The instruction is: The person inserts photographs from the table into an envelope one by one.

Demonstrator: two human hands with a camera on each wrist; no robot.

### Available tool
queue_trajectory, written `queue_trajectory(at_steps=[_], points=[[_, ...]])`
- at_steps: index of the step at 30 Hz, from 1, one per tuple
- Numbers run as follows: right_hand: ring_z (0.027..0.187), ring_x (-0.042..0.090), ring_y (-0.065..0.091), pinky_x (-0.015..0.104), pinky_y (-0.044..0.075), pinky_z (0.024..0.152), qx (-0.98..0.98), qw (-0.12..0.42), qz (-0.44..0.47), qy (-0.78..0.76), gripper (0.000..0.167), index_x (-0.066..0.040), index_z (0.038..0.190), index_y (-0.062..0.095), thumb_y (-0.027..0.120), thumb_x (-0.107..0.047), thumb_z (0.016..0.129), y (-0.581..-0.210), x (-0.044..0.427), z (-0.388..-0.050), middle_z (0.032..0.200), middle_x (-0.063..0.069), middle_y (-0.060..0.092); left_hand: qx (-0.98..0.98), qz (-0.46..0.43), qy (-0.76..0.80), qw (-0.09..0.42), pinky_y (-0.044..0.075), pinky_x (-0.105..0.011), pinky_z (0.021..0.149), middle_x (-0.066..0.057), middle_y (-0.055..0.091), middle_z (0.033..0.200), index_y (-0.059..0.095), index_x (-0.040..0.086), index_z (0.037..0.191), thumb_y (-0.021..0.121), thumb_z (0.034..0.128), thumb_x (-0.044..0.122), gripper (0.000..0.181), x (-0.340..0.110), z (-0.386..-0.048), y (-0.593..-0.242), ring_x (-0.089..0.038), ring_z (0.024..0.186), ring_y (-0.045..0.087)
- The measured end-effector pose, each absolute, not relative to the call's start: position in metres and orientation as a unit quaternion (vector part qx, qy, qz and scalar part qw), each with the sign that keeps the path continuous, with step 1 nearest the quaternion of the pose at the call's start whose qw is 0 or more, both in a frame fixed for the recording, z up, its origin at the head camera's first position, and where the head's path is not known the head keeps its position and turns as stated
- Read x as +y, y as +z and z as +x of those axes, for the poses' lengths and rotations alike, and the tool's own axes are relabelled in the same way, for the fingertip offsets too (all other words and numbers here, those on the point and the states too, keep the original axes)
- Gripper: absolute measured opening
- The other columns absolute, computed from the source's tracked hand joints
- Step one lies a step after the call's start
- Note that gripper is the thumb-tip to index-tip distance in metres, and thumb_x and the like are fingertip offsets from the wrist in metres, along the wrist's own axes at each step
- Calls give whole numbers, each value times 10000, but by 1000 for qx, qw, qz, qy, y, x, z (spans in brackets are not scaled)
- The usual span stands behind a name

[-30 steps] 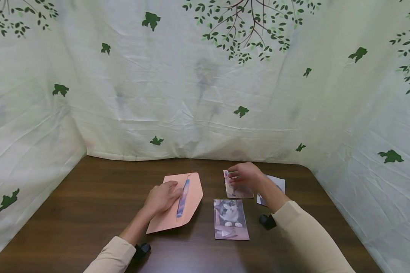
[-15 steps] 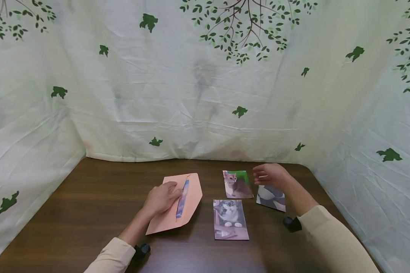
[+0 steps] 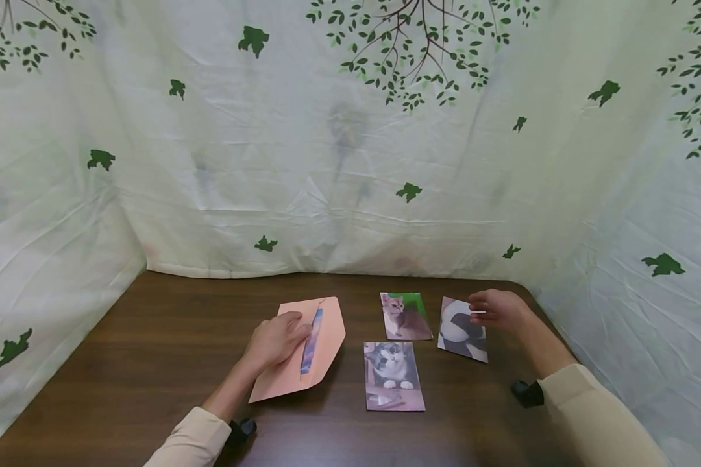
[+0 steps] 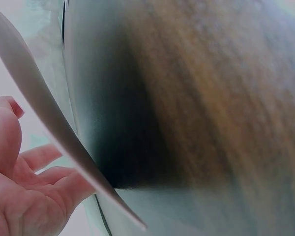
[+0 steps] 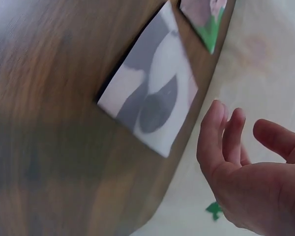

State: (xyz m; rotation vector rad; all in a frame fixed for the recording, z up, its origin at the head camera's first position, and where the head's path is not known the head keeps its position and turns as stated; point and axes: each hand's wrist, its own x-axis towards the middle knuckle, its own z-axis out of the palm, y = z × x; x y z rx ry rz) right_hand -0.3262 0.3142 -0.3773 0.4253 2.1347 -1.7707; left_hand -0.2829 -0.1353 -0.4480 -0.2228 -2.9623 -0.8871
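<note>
A peach envelope (image 3: 327,350) lies on the table left of centre, with a strip of a bluish picture (image 3: 311,347) showing at its opening. My left hand (image 3: 276,340) rests on the envelope, fingers and thumb beside the opening. In the left wrist view the envelope (image 4: 54,118) shows edge-on against the fingers. My right hand (image 3: 499,308) hovers at the right edge of a photo card with grey and white shapes (image 3: 461,331), holding nothing. In the right wrist view its fingers are loosely bent, apart from that card (image 5: 152,88).
A card of a brown cat on green (image 3: 407,316) lies left of the grey-and-white one. Nearer stands the place of a grey-and-white kitten card (image 3: 393,376), flat on the brown wooden table (image 3: 152,363). A white leaf-print curtain (image 3: 327,162) surrounds the table's back and sides.
My right hand has moved right from over the brown cat card, past the grey-and-white card to its right edge, uncovering both. The left hand and envelope have stayed nearly still.
</note>
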Motion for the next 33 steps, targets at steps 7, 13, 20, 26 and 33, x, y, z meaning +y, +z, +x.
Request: queue_trajectory(at_steps=[7, 13, 20, 26, 33], points=[[827, 153, 647, 319, 596, 827, 735, 165, 159, -638, 430, 113, 1406, 405, 428, -123, 1048, -385, 340, -321, 922, 36, 627, -956, -74, -282, 19, 457, -576, 1015, -193, 663, 1335, 622, 18, 1357, 553, 996, 361, 503, -135, -283, -448, -477, 1216, 602], [832, 157, 655, 327, 590, 828, 733, 166, 173, -637, 429, 119, 1408, 399, 418, -110, 1045, -394, 350, -317, 845, -13, 647, -957, -77, -279, 19, 460, -579, 1006, -197, 664, 1330, 624, 13, 1351, 550, 995, 356, 500, -135, -283, -447, -484, 1206, 605], [877, 167, 648, 302, 587, 810, 743, 166, 165, -627, 521, 163, 1482, 277, 366, -134, 1063, -405, 364, -318, 974, 34, 636, -958, -79, -275, 19, 454, -586, 1011, -208, 660, 1331, 618, 15, 1361, 540, 1003, 370, 510, -136, -284, -449, -488, 1205, 603], [924, 186, 646, 291, 584, 828, 744, 166, 171, -624, 535, 169, 1498, 246, 341, -136, 1069, -409, 369, -326, 1258, 278, 559, -957, -77, -277, 20, 452, -583, 1015, -209, 659, 1333, 617, 20, 1365, 544, 1002, 373, 512, -137, -284, -450, -486, 1209, 602], [952, 168, 645, 285, 573, 860, 735, 164, 183, -632, 573, 156, 1529, 203, 340, -151, 1065, -416, 373, -336, 1625, 347, 157, -956, -78, -280, 25, 455, -581, 1011, -193, 672, 1318, 628, 23, 1354, 549, 996, 355, 495, -135, -284, -449, -488, 1202, 605]])
